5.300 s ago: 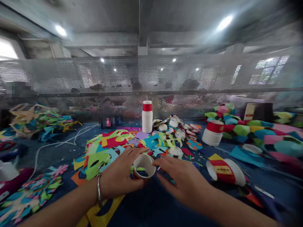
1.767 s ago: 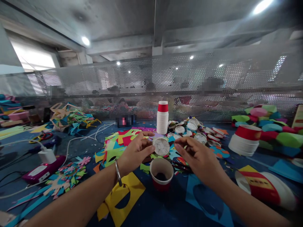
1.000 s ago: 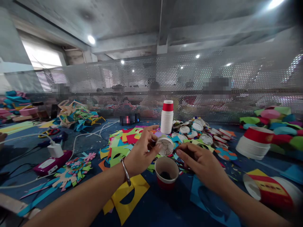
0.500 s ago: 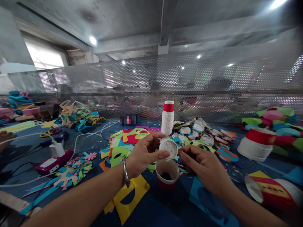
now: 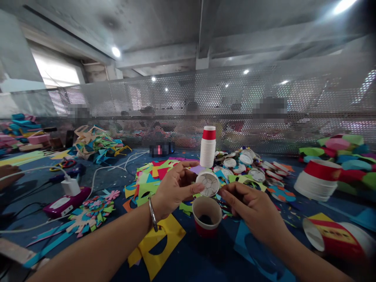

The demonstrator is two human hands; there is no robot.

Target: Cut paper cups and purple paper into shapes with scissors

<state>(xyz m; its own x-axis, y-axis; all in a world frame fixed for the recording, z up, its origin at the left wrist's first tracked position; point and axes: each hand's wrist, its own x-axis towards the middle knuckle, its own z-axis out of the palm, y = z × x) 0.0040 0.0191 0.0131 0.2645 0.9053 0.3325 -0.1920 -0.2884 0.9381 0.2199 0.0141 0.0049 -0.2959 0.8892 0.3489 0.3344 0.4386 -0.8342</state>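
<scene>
My left hand (image 5: pixel 179 188) grips a round white paper cup bottom (image 5: pixel 208 183) by its left side, thumb on the front. Dark curved lines are drawn across its face. Close to the disc's right edge, my right hand (image 5: pixel 246 201) is closed with thumb and forefinger together; whatever they pinch is hidden or too small to name. Directly below the disc stands a red and white paper cup (image 5: pixel 207 231), its mouth facing up and its inside dark. A yellow paper sheet with a cut-out (image 5: pixel 172 235) lies under my left wrist, and a blue one (image 5: pixel 243 239) by my right forearm.
A tall stack of paper cups (image 5: pixel 208 150) stands behind my hands, beside a heap of cut cup bottoms (image 5: pixel 246 158). More stacked cups (image 5: pixel 317 180) and a tipped cup (image 5: pixel 337 237) are at right. Scissors (image 5: pixel 63 164), cables and a purple power strip (image 5: pixel 67 201) lie left.
The disc has shifted slightly left and down with my left hand, and its face has turned a little. My right hand stays pinched beside it, almost unmoved.
</scene>
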